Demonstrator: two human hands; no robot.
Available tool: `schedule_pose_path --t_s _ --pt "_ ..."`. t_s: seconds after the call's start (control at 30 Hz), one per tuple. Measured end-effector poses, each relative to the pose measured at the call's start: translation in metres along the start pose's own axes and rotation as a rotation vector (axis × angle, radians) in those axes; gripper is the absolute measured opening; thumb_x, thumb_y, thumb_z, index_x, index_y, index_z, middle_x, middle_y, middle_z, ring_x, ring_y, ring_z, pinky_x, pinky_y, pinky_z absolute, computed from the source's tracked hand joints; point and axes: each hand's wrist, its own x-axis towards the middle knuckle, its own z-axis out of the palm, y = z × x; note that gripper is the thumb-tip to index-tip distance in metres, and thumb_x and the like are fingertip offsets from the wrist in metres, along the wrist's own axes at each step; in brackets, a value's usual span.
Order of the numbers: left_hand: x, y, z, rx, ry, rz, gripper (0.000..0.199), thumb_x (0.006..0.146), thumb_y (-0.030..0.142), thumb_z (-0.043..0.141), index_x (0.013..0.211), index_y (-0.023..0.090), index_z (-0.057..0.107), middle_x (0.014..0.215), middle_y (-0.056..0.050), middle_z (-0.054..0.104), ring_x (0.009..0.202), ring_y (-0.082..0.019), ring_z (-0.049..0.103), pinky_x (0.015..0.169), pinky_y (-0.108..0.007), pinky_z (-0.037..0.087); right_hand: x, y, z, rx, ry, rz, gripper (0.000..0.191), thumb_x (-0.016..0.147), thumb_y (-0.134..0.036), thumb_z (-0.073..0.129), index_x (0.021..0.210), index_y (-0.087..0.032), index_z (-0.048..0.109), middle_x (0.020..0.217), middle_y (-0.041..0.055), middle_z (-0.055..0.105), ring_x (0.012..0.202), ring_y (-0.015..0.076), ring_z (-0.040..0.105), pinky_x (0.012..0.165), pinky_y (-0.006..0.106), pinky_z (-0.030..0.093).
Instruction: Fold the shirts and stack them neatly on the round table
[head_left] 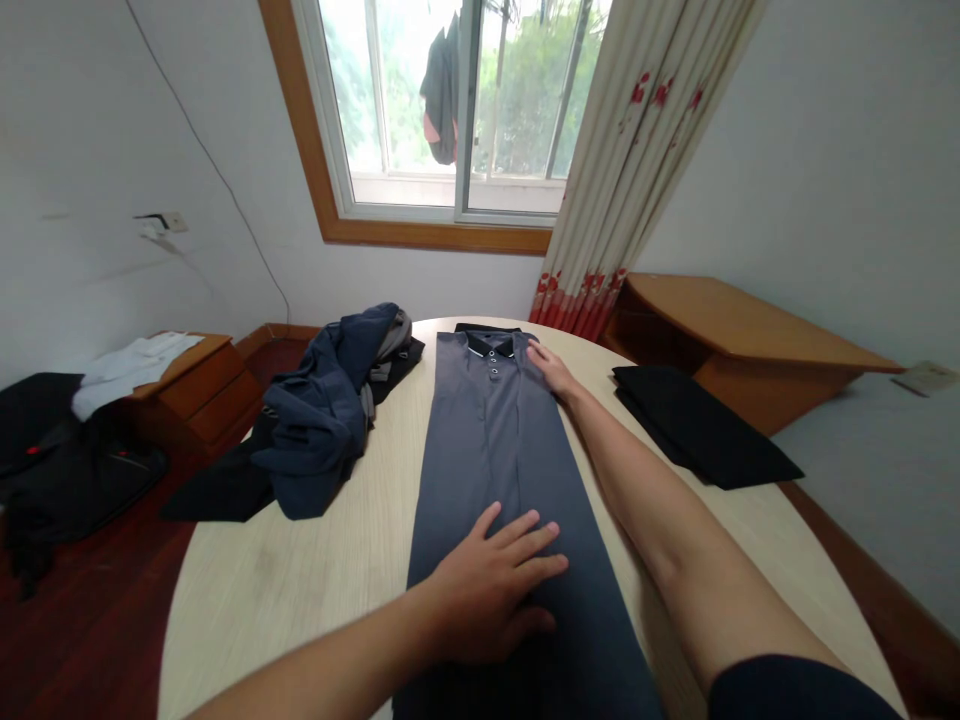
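Observation:
A grey-blue polo shirt (457, 450) lies lengthwise in front of me, its sides folded in to a long strip. Its black collar with a white line and its buttons are at the far end. My left hand (499, 580) rests over the lower part of the shirt, palm down with fingers spread. Farther off, my right hand (551, 370) touches the shirt's right edge beside the collar, fingers stretched out. Neither hand grips anything. Something black shows under the far end of the shirt.
The round pale table (300, 600) carries a heap of dark blue, grey and black clothes (322, 410) on the left and folded black cloth (694, 420) on the right. Behind are a window, a curtain (637, 150) and a wooden desk (750, 320). A wooden cabinet (187, 390) stands left.

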Motion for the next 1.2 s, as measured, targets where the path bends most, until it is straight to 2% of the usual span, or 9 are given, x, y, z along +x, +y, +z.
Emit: schedule_pose_path --t_s 0.17,0.3,0.5,0.7,0.77,0.83,0.93,1.03,1.2 --pt "-0.004 0.006 -0.012 0.018 0.052 -0.076 0.051 0.101 0.039 0.051 0.149 0.024 0.048 0.163 -0.010 0.036 0.154 -0.027 0.026 0.125 -0.058 0.016 -0.097 -0.036 -0.007 -0.270 -0.205 -0.127 0.083 0.089 -0.073 0.051 0.155 -0.022 0.044 0.165 0.0111 0.031 0.156 0.0330 0.016 0.124 0.058 0.014" --pt "-0.011 -0.011 -0.028 0.090 0.137 -0.192 0.047 0.102 0.041 0.046 0.147 0.025 0.051 0.163 -0.009 0.038 0.154 -0.027 0.027 0.125 -0.058 0.018 -0.175 -0.075 -0.019 -0.462 -0.331 -0.165 0.070 0.096 -0.060 0.049 0.157 -0.026 0.040 0.166 0.0068 0.029 0.156 0.0318 0.016 0.124 0.060 0.010" --pt "-0.029 -0.050 -0.042 0.134 0.227 -0.265 0.050 0.102 0.046 0.043 0.143 0.020 0.056 0.162 -0.012 0.038 0.153 -0.030 0.029 0.123 -0.058 0.021 -0.284 -0.122 -0.033 -0.343 -0.459 -0.303 0.070 0.096 -0.059 0.053 0.158 -0.029 0.038 0.165 0.0088 0.030 0.154 0.0333 0.024 0.124 0.061 0.010" --pt "-0.063 -0.065 -0.042 0.167 0.202 -0.211 0.049 0.102 0.045 0.043 0.139 0.018 0.060 0.158 -0.012 0.046 0.150 -0.030 0.035 0.123 -0.054 0.025 -0.374 -0.159 -0.041 -0.125 -0.600 -0.436 0.077 0.089 -0.054 0.067 0.157 -0.033 0.039 0.162 0.0116 0.036 0.151 0.0342 0.030 0.124 0.062 0.007" --pt "-0.071 -0.073 -0.045 0.165 0.219 -0.191 0.048 0.102 0.043 0.041 0.136 0.017 0.062 0.155 -0.012 0.049 0.147 -0.028 0.040 0.123 -0.051 0.028 -0.380 -0.159 -0.044 -0.062 -0.608 -0.450 0.074 0.091 -0.053 0.066 0.157 -0.033 0.040 0.160 0.0108 0.040 0.150 0.0324 0.033 0.125 0.061 0.011" --pt "-0.074 -0.083 -0.050 0.158 0.264 -0.193 0.046 0.101 0.039 0.039 0.131 0.015 0.066 0.151 -0.012 0.054 0.143 -0.027 0.046 0.123 -0.047 0.031 -0.366 -0.148 -0.049 -0.039 -0.502 -0.399 0.062 0.097 -0.048 0.057 0.156 -0.032 0.042 0.159 0.0097 0.043 0.150 0.0294 0.036 0.124 0.059 0.018" --pt "-0.069 -0.098 -0.061 0.170 0.325 -0.227 0.043 0.096 0.031 0.040 0.123 0.015 0.070 0.146 -0.012 0.060 0.138 -0.026 0.052 0.122 -0.045 0.033 -0.319 -0.117 -0.055 -0.111 -0.233 -0.279 0.051 0.099 -0.035 0.049 0.149 -0.026 0.053 0.155 0.0105 0.049 0.145 0.0284 0.043 0.121 0.056 0.029" --pt "-0.060 -0.104 -0.069 0.179 0.286 -0.185 0.042 0.090 0.026 0.047 0.122 0.014 0.071 0.145 -0.013 0.060 0.141 -0.027 0.049 0.123 -0.045 0.032 -0.270 -0.087 -0.056 -0.206 -0.109 -0.226 0.051 0.090 -0.024 0.050 0.139 -0.019 0.064 0.148 0.0139 0.056 0.139 0.0291 0.051 0.121 0.053 0.033" --pt "-0.056 -0.090 -0.073 0.149 0.093 -0.120 0.048 0.084 0.027 0.062 0.132 0.023 0.066 0.152 -0.010 0.053 0.147 -0.031 0.040 0.122 -0.053 0.028 -0.251 -0.076 -0.052 -0.157 -0.243 -0.276 0.045 0.088 -0.020 0.052 0.127 -0.026 0.072 0.148 0.0094 0.057 0.144 0.0295 0.045 0.120 0.058 0.031"
